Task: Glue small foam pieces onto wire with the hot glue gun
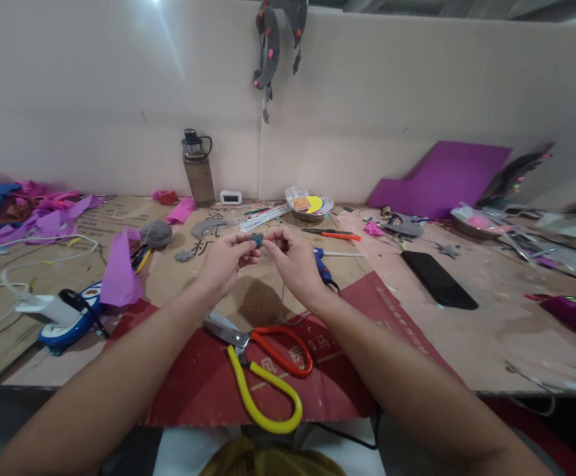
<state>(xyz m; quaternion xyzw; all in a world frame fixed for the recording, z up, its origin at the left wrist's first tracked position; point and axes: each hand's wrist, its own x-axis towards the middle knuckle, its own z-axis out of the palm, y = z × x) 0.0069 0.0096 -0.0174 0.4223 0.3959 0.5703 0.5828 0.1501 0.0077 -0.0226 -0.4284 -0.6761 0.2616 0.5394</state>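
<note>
Above the middle of the table, my left hand point(228, 261) and my right hand point(292, 259) meet, fingertips pinched from both sides on a small dark blue-grey piece point(256, 239). Its exact kind is too small to tell. A thin thread seems to hang below my right hand. Scissors point(241, 340) with one red and one yellow handle lie beneath my forearms, blades pointing left. Just right of my right hand is a blue glue gun point(322, 266), partly hidden by it. A grey felt-like scrap point(183, 255) lies left of my left hand.
A water bottle point(199, 173), small white clock point(230, 198) and bowl point(312, 210) stand at the back. Right is a black phone point(437, 280); left are a grey yarn ball point(156, 233), purple sheet point(121, 270) and blue power strip point(65, 334). Red cardboard point(189, 390) covers the front edge.
</note>
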